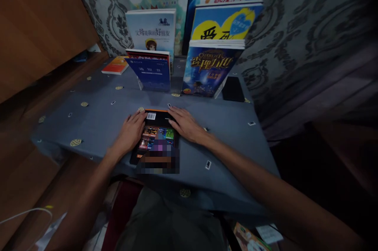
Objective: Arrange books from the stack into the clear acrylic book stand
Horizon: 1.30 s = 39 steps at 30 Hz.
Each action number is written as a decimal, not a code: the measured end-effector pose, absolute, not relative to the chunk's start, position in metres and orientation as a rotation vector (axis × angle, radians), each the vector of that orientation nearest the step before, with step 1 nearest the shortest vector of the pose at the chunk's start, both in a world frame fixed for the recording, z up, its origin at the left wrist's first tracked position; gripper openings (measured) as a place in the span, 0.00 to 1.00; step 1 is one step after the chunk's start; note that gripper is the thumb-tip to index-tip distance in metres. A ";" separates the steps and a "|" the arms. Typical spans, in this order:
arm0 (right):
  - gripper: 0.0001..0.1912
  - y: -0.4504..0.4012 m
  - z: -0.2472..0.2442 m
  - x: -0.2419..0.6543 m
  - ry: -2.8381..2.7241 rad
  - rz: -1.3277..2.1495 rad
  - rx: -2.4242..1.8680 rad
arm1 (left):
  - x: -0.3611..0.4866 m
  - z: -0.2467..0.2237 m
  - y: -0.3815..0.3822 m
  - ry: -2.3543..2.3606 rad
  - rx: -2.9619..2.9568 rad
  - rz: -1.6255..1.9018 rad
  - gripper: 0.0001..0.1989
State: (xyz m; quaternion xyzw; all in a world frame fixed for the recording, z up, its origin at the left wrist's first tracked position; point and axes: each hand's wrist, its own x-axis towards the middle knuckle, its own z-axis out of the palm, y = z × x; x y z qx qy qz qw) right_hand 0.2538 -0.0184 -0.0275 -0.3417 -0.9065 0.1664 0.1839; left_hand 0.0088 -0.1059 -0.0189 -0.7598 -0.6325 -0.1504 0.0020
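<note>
A dark book (159, 120) lies on the cloth-covered table in front of me, its barcode side up and rows of small colourful pictures below. Its lower part is blurred by a pixelated patch. My left hand (131, 131) rests along the book's upper left edge, fingers stretched forward and touching it. At the upper right corner, my right hand (186, 125) lies flat with fingers extended, its thumb over the cover. Neither hand is closed around the book.
Behind the hands stand blue books (152, 73) on the left and a Chinese-titled book (206, 67) on the right, with taller books at the wall. An orange book (115, 65) lies at the back left, a black flat object (233, 88) at the right edge of the grey tablecloth (97, 125).
</note>
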 end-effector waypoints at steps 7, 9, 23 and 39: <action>0.27 -0.025 -0.030 0.260 -2.541 0.435 -0.994 | 0.024 -0.002 -0.117 -1.874 -2.324 -0.266 0.22; 0.27 -0.026 -0.029 0.259 -2.548 0.431 -1.013 | 0.036 -0.002 -0.128 -1.844 -2.347 -0.252 0.21; 0.23 -0.034 -0.017 0.259 -2.501 0.285 -1.061 | 0.107 -0.013 -0.207 -1.712 -2.478 -0.322 0.27; 0.18 -0.085 -0.016 0.263 -2.618 0.294 -0.532 | 0.085 -0.017 -0.224 -1.623 -2.480 -0.492 0.26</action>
